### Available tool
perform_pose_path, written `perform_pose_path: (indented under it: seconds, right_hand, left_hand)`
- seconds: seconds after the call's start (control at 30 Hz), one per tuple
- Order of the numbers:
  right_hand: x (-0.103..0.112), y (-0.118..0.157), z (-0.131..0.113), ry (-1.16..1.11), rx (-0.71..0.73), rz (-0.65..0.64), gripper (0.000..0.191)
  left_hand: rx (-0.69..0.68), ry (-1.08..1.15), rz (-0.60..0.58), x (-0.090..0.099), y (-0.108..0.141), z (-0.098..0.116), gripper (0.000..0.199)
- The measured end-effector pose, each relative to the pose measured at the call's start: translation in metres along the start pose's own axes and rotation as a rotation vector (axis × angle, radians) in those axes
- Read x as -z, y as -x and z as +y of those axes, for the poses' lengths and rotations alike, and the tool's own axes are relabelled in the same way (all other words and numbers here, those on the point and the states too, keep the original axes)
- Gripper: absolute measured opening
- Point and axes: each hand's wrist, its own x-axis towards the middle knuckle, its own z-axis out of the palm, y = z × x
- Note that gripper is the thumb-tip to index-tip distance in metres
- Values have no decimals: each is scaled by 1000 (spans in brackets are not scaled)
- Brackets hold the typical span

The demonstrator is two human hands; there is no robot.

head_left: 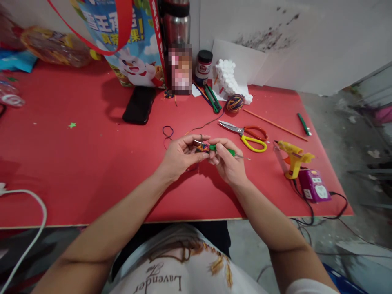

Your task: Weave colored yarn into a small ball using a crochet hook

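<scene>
Your white shirt [180, 265] is closest, with the red counter [92, 163] beyond it and a printed bag [134, 53] standing at its far side. Your left hand [180, 157] and right hand [230, 163] are near each other; scissors [241, 131] lie just beyond. Your right fingers grip a green-handled hook [230, 152], while your left finger and thumb pinch the yarn piece [202, 148] at its metal end.

My one view comes from a camera worn on my head, looking forward and steeply down over my own shirt [183, 265] and forearms. The red worktop [92, 163] fills the middle at about arm's reach, the wall [306, 41] stands beyond it, and the floor [337, 110] shows at the right.
</scene>
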Motion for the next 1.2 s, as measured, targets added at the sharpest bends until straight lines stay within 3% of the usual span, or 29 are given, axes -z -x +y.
perform_pose_path:
  seconds: [0.53,0.83,1.2]
  right_hand:
    - [0,-1,-4,-50,51,21,24]
    - [1,1,-1,-80,71,-52,16]
    - [-9,4,-2,-110,44,33,21]
  left_hand:
    - [-40,41,39,3,1,8,29]
    - [-94,14,50,4,-2,0,36]
    - [48,98,94,-1,-3,3,40]
